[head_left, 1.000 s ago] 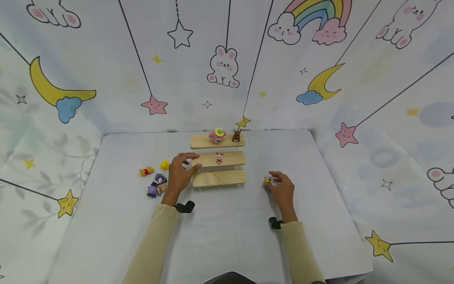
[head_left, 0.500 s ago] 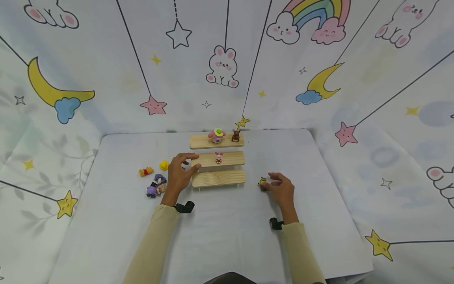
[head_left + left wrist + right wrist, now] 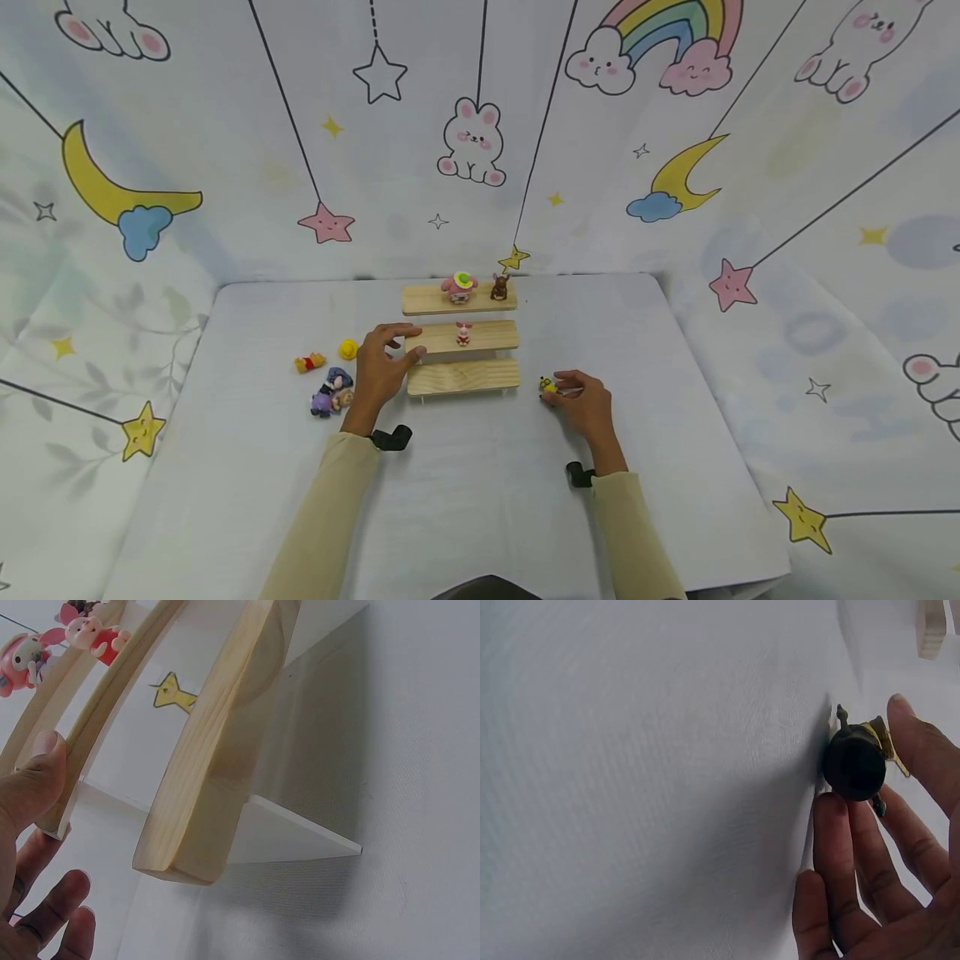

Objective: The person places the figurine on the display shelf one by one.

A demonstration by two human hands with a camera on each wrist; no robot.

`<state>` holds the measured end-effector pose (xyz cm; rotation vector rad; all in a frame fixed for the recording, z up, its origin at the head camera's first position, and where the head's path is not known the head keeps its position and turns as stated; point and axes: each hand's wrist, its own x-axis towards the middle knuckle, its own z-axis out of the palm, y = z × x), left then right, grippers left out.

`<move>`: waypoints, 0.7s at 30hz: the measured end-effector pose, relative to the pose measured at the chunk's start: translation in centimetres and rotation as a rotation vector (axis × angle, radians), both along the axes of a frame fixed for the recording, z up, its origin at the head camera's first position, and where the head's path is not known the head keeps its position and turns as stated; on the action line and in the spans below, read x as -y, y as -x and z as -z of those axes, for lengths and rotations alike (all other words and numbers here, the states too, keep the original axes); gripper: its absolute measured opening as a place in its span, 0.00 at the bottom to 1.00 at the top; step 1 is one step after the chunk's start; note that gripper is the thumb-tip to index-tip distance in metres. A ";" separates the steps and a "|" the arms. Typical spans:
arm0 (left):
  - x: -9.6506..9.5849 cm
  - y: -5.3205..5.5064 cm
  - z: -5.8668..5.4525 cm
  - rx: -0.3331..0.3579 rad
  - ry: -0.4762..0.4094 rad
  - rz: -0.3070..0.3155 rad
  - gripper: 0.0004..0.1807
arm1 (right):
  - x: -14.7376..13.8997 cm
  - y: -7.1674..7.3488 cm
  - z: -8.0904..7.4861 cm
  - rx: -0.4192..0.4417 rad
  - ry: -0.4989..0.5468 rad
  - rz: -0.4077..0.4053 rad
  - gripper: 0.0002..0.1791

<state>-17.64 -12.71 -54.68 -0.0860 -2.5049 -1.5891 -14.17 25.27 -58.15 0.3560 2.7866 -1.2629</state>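
At the centre stands a three-step wooden display shelf [image 3: 462, 377]. My left hand [image 3: 380, 367] holds the left end of its middle board, thumb [image 3: 49, 761] on top and a finger below. A small pink-and-red piglet figurine [image 3: 463, 334] stands on that board. On the top board sit a pink figurine in a yellow-green hat [image 3: 459, 288] and a brown figurine [image 3: 499, 287]. Right of the shelf, my right hand [image 3: 587, 406] pinches a small yellow-and-black figurine [image 3: 547, 384], low over the cloth. In the right wrist view its dark round side [image 3: 855, 766] faces the camera.
Left of my left hand lie a red-and-yellow bear figurine [image 3: 309, 362], a round yellow piece [image 3: 348, 348] and a cluster of purple and dark-blue figurines [image 3: 322, 403]. A white cloth [image 3: 465, 500] covers the table. A printed curtain [image 3: 420, 167] stands behind.
My right hand has moved a little to the left, carrying the yellow-and-black figurine nearer the shelf and turning it. The left hand keeps its hold on the middle board.
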 end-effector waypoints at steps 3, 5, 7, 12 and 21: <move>0.1 0.0 0.0 -0.002 0.002 0.000 0.18 | 0.3 0.2 -0.1 0.003 -0.017 -0.022 0.26; 0.1 0.0 0.1 -0.004 0.001 0.002 0.18 | 0.6 0.2 -0.3 0.005 -0.024 -0.028 0.24; 0.1 0.0 0.1 -0.003 -0.001 0.005 0.17 | 0.8 0.3 -0.4 0.011 -0.037 -0.033 0.23; 0.1 0.0 0.1 0.004 -0.001 0.005 0.17 | 1.2 0.4 -0.6 0.015 -0.048 -0.048 0.22; 0.0 0.1 0.2 -0.007 0.002 -0.004 0.17 | 1.9 0.7 -1.8 -0.119 -0.018 -0.045 0.19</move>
